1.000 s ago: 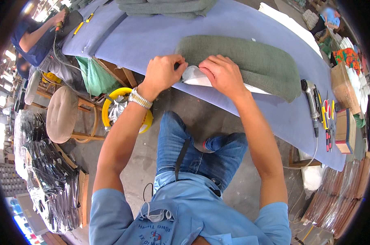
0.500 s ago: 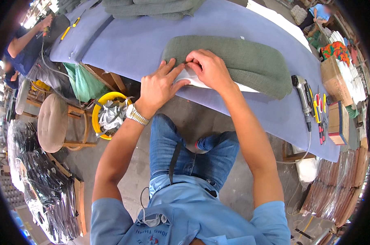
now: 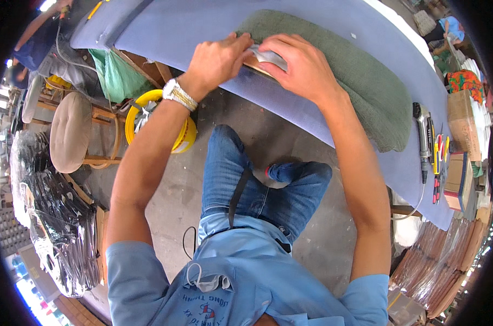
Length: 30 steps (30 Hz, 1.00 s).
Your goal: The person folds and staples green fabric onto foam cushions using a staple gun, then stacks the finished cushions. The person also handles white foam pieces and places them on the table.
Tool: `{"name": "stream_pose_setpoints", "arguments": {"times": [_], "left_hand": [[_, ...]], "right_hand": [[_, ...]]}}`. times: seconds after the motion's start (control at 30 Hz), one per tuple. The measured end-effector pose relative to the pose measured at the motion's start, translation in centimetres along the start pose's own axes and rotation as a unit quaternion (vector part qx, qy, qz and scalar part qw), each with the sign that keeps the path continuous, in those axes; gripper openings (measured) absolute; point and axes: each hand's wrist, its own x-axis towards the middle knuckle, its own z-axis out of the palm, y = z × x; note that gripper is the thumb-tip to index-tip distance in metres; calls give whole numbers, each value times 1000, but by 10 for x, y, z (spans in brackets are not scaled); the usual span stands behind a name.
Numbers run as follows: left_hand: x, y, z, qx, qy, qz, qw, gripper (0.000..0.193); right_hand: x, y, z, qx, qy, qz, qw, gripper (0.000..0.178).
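A long dark green fabric-covered cushion [image 3: 360, 81] lies on the blue-covered table, at the far side of both hands. At its left end my left hand [image 3: 216, 61], with a silver and gold watch on the wrist, has its fingers bent over and pressed on the cushion's edge. My right hand [image 3: 303, 65] is closed on the white lining [image 3: 269, 56] along the near edge, thumb toward me. Between the hands, a light wood-coloured strip [image 3: 259, 66] shows under the lining. The fingertips of both hands are partly hidden.
The table [image 3: 170, 38] carries a corded power tool [image 3: 422, 136] and several hand tools [image 3: 441, 157] at right, beside a small box [image 3: 457, 182]. A yellow bucket [image 3: 188, 138] stands below my left forearm. Further left are a round padded stool [image 3: 71, 130] and plastic-wrapped stacks [image 3: 67, 233].
My view has shifted, so the cushion sits higher and further right. The left fingers have gone from spread to bent over the edge; the right hand's grip has moved along the lining.
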Motion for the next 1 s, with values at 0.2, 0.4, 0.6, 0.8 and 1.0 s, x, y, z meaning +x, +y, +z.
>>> {"name": "stream_pose_setpoints", "arguments": {"times": [0.2, 0.4, 0.6, 0.8, 1.0], "left_hand": [[6, -22, -1, -23, -62, 5, 998, 25], [11, -26, -6, -123, -37, -58, 990, 27], [8, -36, -7, -170, 19, -6, 985, 31], [16, -22, -21, -146, -96, -90, 981, 28], [20, -24, -15, -101, -103, -107, 984, 22]], "right_hand": [[32, -1, 24, -66, -73, 21, 995, 27], [48, 13, 36, -106, -110, -17, 988, 33], [40, 10, 35, -108, -116, 1, 987, 32], [41, 1, 30, -88, -92, 16, 992, 29], [43, -6, 28, -116, -85, 17, 990, 28]]}}
